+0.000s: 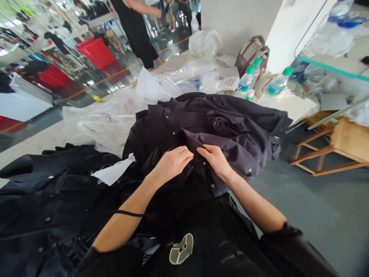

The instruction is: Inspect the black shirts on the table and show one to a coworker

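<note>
A dark grey jacket with snap buttons (240, 150) lies bunched on a pile of similar dark garments (155, 127). My left hand (175, 161) pinches the jacket's edge near a small snap, fingers closed together. Just to the right, my right hand (215, 158) grips the same edge between thumb and fingers. Both hands are close together, the fabric raised a little between them. A scrap of white cloth (113, 171) with frayed ends lies left of my left hand, on the dark garments.
More black garments with buttons (37, 192) spread at the left. Clear plastic bags (98, 119) cover the table behind the pile. Water bottles with green caps (246, 82) and a brown bag (253, 54) stand at the back right. A wooden stool (337, 142) is on the right; another person (137, 30) stands beyond the table.
</note>
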